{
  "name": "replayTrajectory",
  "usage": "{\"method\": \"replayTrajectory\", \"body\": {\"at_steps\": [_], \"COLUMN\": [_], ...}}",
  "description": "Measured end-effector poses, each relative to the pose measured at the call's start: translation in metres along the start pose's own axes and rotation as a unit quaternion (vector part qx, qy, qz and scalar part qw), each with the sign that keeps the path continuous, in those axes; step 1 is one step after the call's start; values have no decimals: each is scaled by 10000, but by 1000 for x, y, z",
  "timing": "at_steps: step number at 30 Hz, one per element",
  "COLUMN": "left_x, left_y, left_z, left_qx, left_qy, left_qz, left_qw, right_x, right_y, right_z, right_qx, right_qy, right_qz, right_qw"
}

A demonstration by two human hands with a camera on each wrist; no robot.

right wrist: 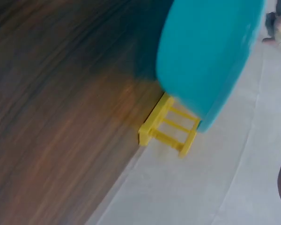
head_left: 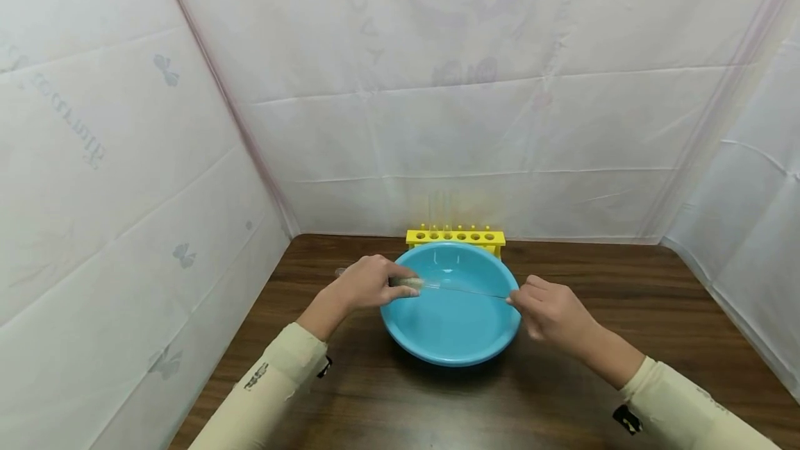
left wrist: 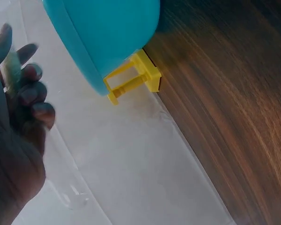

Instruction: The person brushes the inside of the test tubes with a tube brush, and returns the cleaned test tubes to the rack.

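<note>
Above a blue basin [head_left: 446, 332], my left hand [head_left: 371, 283] grips a clear test tube [left wrist: 75, 194], whose rounded end sticks out behind the palm. Pale brush bristles [head_left: 409, 283] show at the thumb and fingers of that hand, seemingly inside the tube; the blur hides exactly how deep. A thin wire handle runs from them across the basin to my right hand [head_left: 553, 314], which pinches its far end beside the right rim. In the right wrist view, only a small part of the right hand shows at the edge.
A yellow test tube rack [head_left: 494, 237] stands behind the basin, with a few clear tubes [head_left: 445, 210] upright in it. The dark wooden table [head_left: 600, 380] meets white sheeting [head_left: 400, 137] at the back and both sides.
</note>
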State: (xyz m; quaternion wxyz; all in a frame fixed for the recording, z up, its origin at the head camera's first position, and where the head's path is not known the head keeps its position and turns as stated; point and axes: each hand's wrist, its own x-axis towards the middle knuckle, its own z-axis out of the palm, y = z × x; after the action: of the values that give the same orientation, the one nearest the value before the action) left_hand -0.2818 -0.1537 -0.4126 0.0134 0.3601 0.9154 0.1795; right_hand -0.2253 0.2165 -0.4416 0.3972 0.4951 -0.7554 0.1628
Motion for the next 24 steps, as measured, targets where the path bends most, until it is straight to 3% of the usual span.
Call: {"method": "replayTrajectory", "body": {"at_steps": [3,6,10,12,14,16,19,21,24], "left_x": [1,1,0,0,0,-1,-1,-1,0], "left_y": [-1,-3,-2,-2,-1,-1,-3,-5,-7], "left_z": [1,3,6,6,6,6,7,8,8], "left_qx": [-458,-511,-81,69,169,285,847,1413,2106], "left_qy": [-437,-509,-12,262,452,558,814,1176,1838], "left_qz": [-348,-336,-81,-56,-68,-25,264,604,1066], "left_qw": [9974,9968,9999,9996,9988,9980,9927,9811,9542], "right_x": [-6,-11,-12,-9,-5,0,7,12,18], "right_y": [4,5,2,1,-1,-3,-5,-4,0], "right_z": [3,6,7,5,3,-1,-7,-11,-15], "right_qx": [-385,-219,575,897,1191,1531,2303,2812,3547], "right_qy": [-148,-317,-321,-346,-518,-870,-1573,-1897,-2080], "right_qz": [-401,-282,656,1309,2032,2801,3937,4495,5068], "right_qw": [9983,9989,9957,9867,9705,9437,8759,8264,7577]}}
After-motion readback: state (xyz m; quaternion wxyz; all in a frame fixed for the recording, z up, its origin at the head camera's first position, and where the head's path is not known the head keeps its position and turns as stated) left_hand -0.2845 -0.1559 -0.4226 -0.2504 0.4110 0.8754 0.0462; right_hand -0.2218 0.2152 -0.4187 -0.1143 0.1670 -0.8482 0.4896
